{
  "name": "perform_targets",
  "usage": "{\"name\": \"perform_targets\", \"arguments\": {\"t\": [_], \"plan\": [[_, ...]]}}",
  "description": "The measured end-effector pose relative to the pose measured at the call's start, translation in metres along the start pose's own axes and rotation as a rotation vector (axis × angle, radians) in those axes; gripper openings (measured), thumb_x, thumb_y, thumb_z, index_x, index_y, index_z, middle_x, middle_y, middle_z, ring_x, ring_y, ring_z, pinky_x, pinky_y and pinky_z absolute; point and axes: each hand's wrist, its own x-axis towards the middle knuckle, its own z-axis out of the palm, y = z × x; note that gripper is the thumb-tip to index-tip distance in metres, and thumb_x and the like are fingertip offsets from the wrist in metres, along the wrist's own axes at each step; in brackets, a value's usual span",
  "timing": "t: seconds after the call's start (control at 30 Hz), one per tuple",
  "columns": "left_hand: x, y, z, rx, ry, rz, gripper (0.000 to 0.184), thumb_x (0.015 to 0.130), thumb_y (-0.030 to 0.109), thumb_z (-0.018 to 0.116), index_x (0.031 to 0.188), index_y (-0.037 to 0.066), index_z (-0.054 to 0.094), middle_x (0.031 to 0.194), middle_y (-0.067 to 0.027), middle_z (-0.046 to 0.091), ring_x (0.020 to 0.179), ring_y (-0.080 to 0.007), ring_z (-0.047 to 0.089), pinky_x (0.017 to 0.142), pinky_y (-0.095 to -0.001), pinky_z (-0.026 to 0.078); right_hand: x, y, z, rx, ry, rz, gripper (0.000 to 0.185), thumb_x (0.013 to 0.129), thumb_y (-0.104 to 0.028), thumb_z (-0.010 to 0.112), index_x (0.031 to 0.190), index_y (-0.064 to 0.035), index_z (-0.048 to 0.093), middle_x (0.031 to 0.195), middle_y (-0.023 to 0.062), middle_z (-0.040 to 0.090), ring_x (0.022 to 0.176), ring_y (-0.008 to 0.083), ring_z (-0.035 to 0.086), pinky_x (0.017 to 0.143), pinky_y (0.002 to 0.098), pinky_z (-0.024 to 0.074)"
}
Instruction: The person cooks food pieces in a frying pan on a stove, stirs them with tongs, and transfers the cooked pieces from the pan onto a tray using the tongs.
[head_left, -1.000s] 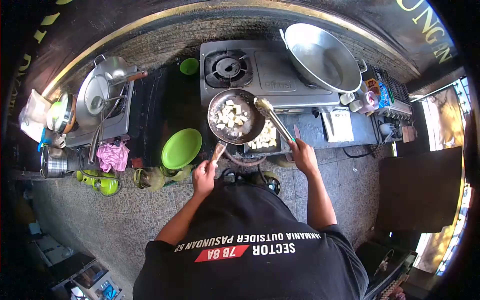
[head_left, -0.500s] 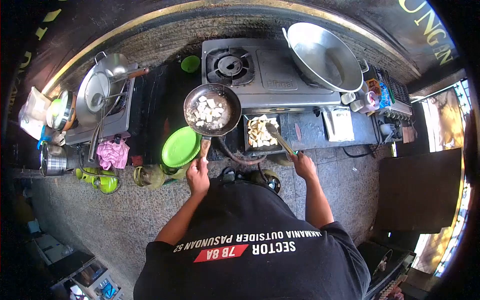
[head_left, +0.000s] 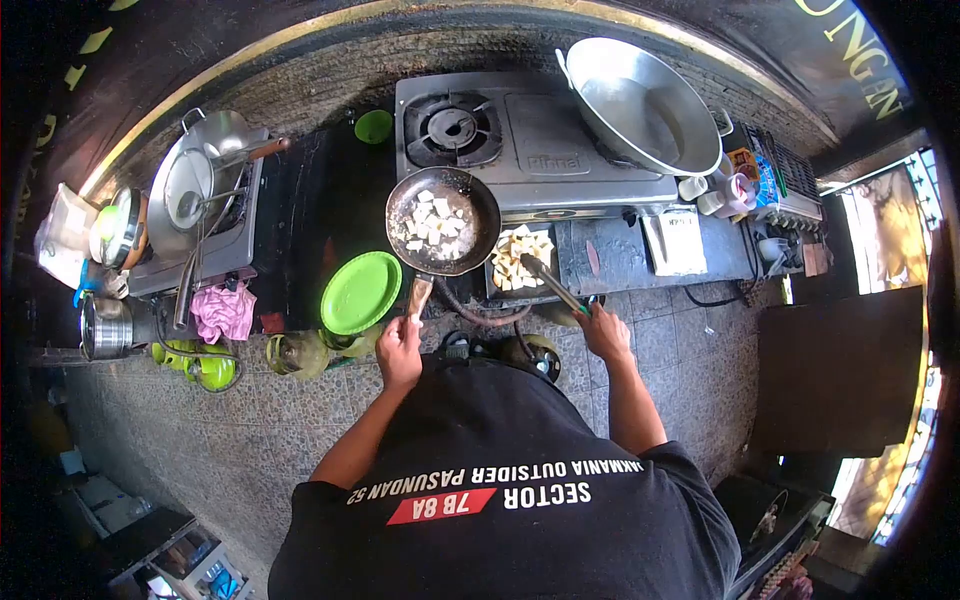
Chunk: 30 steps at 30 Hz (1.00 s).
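My left hand (head_left: 400, 350) is wrapped round the wooden handle (head_left: 419, 295) of a dark frying pan (head_left: 478, 205). White cubes (head_left: 436, 224), too small to name exactly, lie loose on the pan's bottom. Closed round a long pair of metal tongs (head_left: 562, 291) with a green part near the grip, my right hand (head_left: 606, 333) is to the right. The tongs' far end touches pale, brown-edged chunks (head_left: 515, 258) heaped in a black square tray (head_left: 540, 292). The pan is over the counter edge, its right rim beside the tray.
Behind the pan stands a gas stove (head_left: 540, 120) bearing a big metal wok (head_left: 640, 85) on the right. A green plate (head_left: 362, 293) lies left of the pan handle. Another stove at far left carries a wok (head_left: 165, 215) with strainers. Gas cylinders (head_left: 297, 354) stand below the counter.
The pan has moved right, toward the tray, and its cubes have shifted slightly. The tongs' tip has moved a little left and down into the chunks. Both hands keep their grip.
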Motion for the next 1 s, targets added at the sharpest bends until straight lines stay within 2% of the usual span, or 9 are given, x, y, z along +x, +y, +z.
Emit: {"name": "perform_targets", "arguments": {"t": [0.17,0.4,0.6,0.7,0.77,0.8,0.9,0.93,1.0], "plan": [[0.001,0.004,0.0,0.012,-0.007,-0.003,0.032,0.105,0.028,0.059,0.094,0.0,0.069,0.064,-0.0039,0.058,0.06,-0.0151,0.056,0.059,-0.0337,0.045,-0.003,0.012,0.013,-0.006,0.06,-0.056,0.057,0.1,-0.063,0.053,0.109,-0.0069,0.06,0.099,0.0284,0.073,0.098,0.0498,0.069,0.081,0.0598,0.0527],[0.001,0.003,0.0,-0.009,-0.009,-0.007,0.033,0.106,0.03,0.06,0.094,0.0,0.068,0.063,-0.0017,0.055,0.059,-0.0129,0.054,0.058,-0.0322,0.043,-0.007,0.016,0.015,0.061,0.066,-0.024,0.056,0.101,-0.061,0.054,0.111,-0.0065,0.063,0.101,0.0291,0.072,0.1,0.0502,0.068,0.084,0.06,0.0519],[0.0,0.005,-0.001,0.016,-0.015,0.014,0.033,0.106,0.031,0.061,0.093,0.001,0.068,0.063,-0.0005,0.056,0.059,-0.012,0.053,0.058,-0.032,0.043,-0.003,0.032,0.01,0.104,0.064,-0.07,0.058,0.105,-0.059,0.046,0.111,-0.003,0.062,0.1,0.0299,0.071,0.102,0.052,0.067,0.084,0.0613,0.0517],[-0.002,0.007,-0.002,-0.014,-0.029,-0.025,0.033,0.105,0.031,0.061,0.093,0.001,0.069,0.063,-0.0009,0.056,0.059,-0.0124,0.053,0.058,-0.032,0.043,-0.003,0.038,-0.003,0.176,0.163,-0.14,0.057,0.107,-0.055,0.045,0.105,-0.0018,0.065,0.089,0.0269,0.072,0.091,0.049,0.07,0.078,0.058,0.0525],[-0.002,0.007,-0.005,0.004,-0.039,-0.013,0.033,0.105,0.031,0.061,0.092,0.001,0.069,0.064,-0.001,0.057,0.059,-0.0121,0.053,0.058,-0.0321,0.043,-0.015,0.033,-0.034,0.5,-0.012,-0.043,0.058,0.108,-0.053,0.045,0.1,0.0002,0.067,0.075,0.0192,0.069,0.073,0.0367,0.07,0.068,0.0491,0.0526],[-0.001,0.007,-0.006,0.024,-0.057,0.003,0.033,0.105,0.031,0.061,0.092,0.001,0.069,0.064,-0.001,0.057,0.059,-0.0119,0.053,0.058,-0.0321,0.043,-0.034,0.017,-0.066,0.596,-0.086,-0.062,0.059,0.108,-0.052,0.046,0.098,0.0014,0.068,0.069,0.012,0.063,0.063,0.0229,0.065,0.061,0.0404,0.05],[0.0,0.007,-0.005,0.014,-0.067,0.043,0.038,0.105,0.034,0.063,0.09,0.0,0.069,0.062,0.0015,0.053,0.058,-0.009,0.048,0.055,-0.0298,0.039,-0.048,-0.002,-0.103,0.537,-0.162,-0.16,0.059,0.108,-0.052,0.046,0.1,0.0014,0.068,0.068,0.0089,0.06,0.061,0.0166,0.063,0.057,0.037,0.0489],[0.0,0.007,-0.005,0.013,-0.072,0.047,0.038,0.105,0.034,0.063,0.09,0.0,0.069,0.062,0.0015,0.053,0.058,-0.009,0.048,0.055,-0.0298,0.039,-0.048,-0.01,-0.11,0.458,-0.178,-0.151,0.06,0.108,-0.053,0.044,0.098,0.0008,0.069,0.069,0.0118,0.062,0.065,0.0245,0.067,0.063,0.0417,0.051],[0.0,0.005,-0.005,0.008,-0.144,-0.039,0.033,0.104,0.03,0.062,0.093,0.0,0.069,0.066,-0.0007,0.06,0.062,-0.0107,0.055,0.06,-0.0318,0.044,-0.048,-0.028,-0.117,0.369,-0.167,-0.194,0.062,0.108,-0.054,0.042,0.099,0.0007,0.069,0.07,0.0137,0.064,0.069,0.0291,0.068,0.068,0.0443,0.0515]]}}
